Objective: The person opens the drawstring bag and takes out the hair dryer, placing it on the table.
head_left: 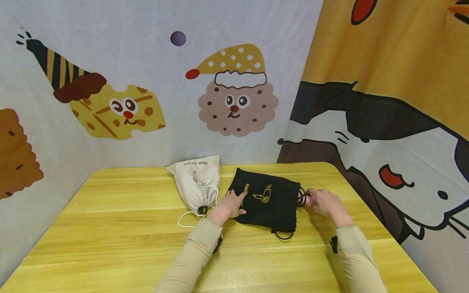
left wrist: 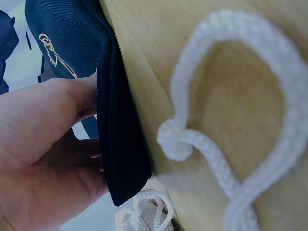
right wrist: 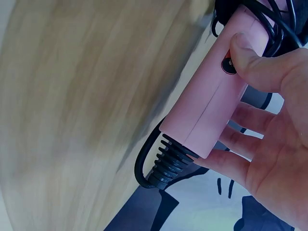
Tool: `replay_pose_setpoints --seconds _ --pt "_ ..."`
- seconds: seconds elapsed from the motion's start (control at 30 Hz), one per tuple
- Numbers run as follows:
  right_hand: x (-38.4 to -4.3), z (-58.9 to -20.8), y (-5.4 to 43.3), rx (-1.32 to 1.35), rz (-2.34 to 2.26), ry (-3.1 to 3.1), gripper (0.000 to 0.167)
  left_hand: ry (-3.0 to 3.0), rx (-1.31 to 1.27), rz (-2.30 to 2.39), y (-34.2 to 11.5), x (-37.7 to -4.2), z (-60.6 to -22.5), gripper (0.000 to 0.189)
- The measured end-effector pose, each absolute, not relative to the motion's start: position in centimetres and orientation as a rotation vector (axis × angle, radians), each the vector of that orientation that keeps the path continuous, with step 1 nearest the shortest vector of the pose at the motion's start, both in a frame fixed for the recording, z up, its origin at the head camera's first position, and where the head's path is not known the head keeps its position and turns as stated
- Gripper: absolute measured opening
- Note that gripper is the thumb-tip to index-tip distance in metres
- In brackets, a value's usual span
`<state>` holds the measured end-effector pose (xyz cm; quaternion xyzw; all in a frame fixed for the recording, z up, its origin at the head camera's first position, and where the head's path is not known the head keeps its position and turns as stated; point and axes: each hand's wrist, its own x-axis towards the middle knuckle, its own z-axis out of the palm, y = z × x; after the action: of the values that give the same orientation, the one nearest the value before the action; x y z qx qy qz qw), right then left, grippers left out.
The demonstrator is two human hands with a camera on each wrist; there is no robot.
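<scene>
One black bag (head_left: 276,211) between hands (head_left: 232,204) (head_left: 327,202)

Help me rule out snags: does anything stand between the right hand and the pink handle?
Nothing visible does: the right hand grips the pink handle directly. Black cords cross the handle just beyond the grip, by the mouth of the black bag, but none shows between hand and handle.
</scene>
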<state>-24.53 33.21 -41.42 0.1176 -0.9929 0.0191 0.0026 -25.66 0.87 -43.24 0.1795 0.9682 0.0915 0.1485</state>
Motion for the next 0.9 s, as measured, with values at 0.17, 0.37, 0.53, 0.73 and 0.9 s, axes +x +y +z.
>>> replay_pose_setpoints --seconds 0.17,0.37,0.53,0.73,0.9 --pt "-24.4 -41.4 33.4 0.366 0.060 -3.121 0.031 2.783 0.521 0.265 0.8 -25.7 -43.2 0.067" --pt "-24.4 -41.2 33.5 0.378 0.070 -3.147 0.024 2.781 0.535 0.274 0.7 -25.7 -43.1 0.067" --pt "-24.4 -41.1 33.9 0.392 0.065 -3.154 0.027 2.783 0.535 0.281 0.7 -25.7 -43.2 0.067" --pt "-24.3 -41.1 34.4 0.371 0.070 -3.180 0.036 2.787 0.528 0.276 0.7 -25.7 -43.1 0.066" --pt "-24.2 -41.0 34.6 0.372 0.081 -3.191 0.035 2.795 0.519 0.256 0.9 -25.6 -43.2 0.066"
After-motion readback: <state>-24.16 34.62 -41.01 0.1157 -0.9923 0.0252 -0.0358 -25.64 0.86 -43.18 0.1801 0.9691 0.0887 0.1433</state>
